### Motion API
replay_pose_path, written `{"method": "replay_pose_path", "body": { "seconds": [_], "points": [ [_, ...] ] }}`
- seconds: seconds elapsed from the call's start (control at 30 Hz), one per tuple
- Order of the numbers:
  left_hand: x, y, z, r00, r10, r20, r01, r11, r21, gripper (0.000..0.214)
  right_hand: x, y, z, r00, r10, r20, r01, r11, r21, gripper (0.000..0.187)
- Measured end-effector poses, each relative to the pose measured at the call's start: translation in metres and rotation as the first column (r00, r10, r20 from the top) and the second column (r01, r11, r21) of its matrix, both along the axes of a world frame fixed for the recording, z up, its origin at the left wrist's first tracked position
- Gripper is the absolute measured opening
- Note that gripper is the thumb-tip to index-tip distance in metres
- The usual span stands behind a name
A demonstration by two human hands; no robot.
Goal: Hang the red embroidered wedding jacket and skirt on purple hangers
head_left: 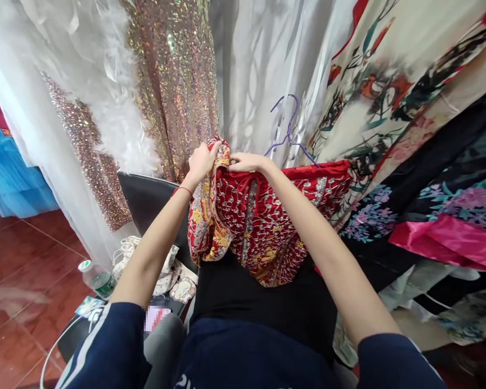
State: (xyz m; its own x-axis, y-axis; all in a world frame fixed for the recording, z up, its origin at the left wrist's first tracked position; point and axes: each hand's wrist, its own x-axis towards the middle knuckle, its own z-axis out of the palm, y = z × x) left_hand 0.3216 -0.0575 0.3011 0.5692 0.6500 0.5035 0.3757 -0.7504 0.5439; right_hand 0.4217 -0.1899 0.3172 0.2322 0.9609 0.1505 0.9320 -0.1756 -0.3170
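A red garment [263, 232] with silver and gold embroidery hangs in front of me, its lower part resting over my black-clad lap. At its upper left edge, my left hand [202, 162] grips a bunched, folded part. Just to the right, my right hand [247, 163] has its fingers closed at the garment's red top band, near a tied red cord [249, 186]. Some of the fingertips are hidden by the cloth. Behind the garment's top edge rises a purple wire hanger [288, 127]; its lower part is out of sight.
White, sequinned and floral-printed garments [178, 70] hang close along the far side. A dark chair back [146, 205] stands at the left. Beside my left arm are a plastic bottle [99, 280] and a white cloth bag [127, 251]. A pink satin piece [449, 243] lies at the right.
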Motion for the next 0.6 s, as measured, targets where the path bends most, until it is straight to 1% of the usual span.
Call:
{"method": "replay_pose_path", "body": {
  "seconds": [0.07,0.13,0.2,0.27,0.3,0.33,0.37,0.4,0.43,0.47,0.5,0.53,0.6],
  "points": [
    [0.002,0.008,-0.003,0.999,0.026,0.043,-0.025,0.999,-0.021,0.051,-0.001,-0.001,0.003,0.999,-0.01,-0.051,0.01,1.0,-0.006,0.031],
    [0.005,0.016,-0.006,0.996,0.03,0.084,-0.025,0.998,-0.05,0.052,-0.002,0.002,0.004,0.996,-0.085,-0.038,0.085,0.996,-0.003,0.029],
    [0.006,0.016,-0.013,0.992,0.011,0.123,0.002,0.994,-0.109,0.055,-0.004,0.008,0.002,0.983,-0.185,-0.003,0.185,0.982,0.021,0.027],
    [0.003,0.005,-0.028,0.986,-0.031,0.162,0.058,0.984,-0.17,0.062,-0.005,0.015,-0.003,0.957,-0.288,0.016,0.286,0.956,0.069,0.028],
    [0.0,-0.005,-0.04,0.984,-0.052,0.17,0.082,0.981,-0.177,0.068,-0.005,0.017,-0.006,0.942,-0.335,0.018,0.332,0.938,0.098,0.03],
    [-0.005,-0.016,-0.054,0.984,-0.07,0.162,0.094,0.985,-0.143,0.073,-0.006,0.019,-0.009,0.922,-0.386,0.021,0.38,0.916,0.128,0.033],
    [-0.01,-0.028,-0.07,0.991,-0.041,0.127,0.047,0.998,-0.046,0.081,-0.008,0.02,-0.011,0.899,-0.438,0.024,0.429,0.89,0.157,0.036],
    [-0.016,-0.04,-0.087,0.998,0.0,0.068,-0.005,0.997,0.072,0.09,-0.01,0.021,-0.014,0.874,-0.485,0.029,0.473,0.862,0.181,0.039],
    [-0.022,-0.051,-0.104,1.0,0.026,-0.007,-0.024,0.981,0.19,0.093,-0.013,0.021,-0.016,0.849,-0.527,0.035,0.511,0.836,0.2,0.042],
    [-0.028,-0.06,-0.119,0.996,0.037,-0.079,-0.012,0.957,0.288,0.092,-0.015,0.022,-0.018,0.826,-0.562,0.043,0.542,0.813,0.213,0.044],
    [-0.033,-0.066,-0.131,0.991,0.052,-0.125,-0.005,0.938,0.347,0.086,-0.017,0.022,-0.019,0.808,-0.587,0.053,0.564,0.796,0.219,0.046],
    [-0.038,-0.07,-0.14,0.985,0.072,-0.155,-0.008,0.925,0.379,0.08,-0.018,0.022,-0.02,0.796,-0.602,0.063,0.578,0.787,0.216,0.046],
    [-0.047,-0.069,-0.149,0.98,0.112,-0.168,-0.037,0.917,0.397,0.066,-0.018,0.023,-0.02,0.793,-0.603,0.087,0.582,0.792,0.186,0.043]
  ]
}}
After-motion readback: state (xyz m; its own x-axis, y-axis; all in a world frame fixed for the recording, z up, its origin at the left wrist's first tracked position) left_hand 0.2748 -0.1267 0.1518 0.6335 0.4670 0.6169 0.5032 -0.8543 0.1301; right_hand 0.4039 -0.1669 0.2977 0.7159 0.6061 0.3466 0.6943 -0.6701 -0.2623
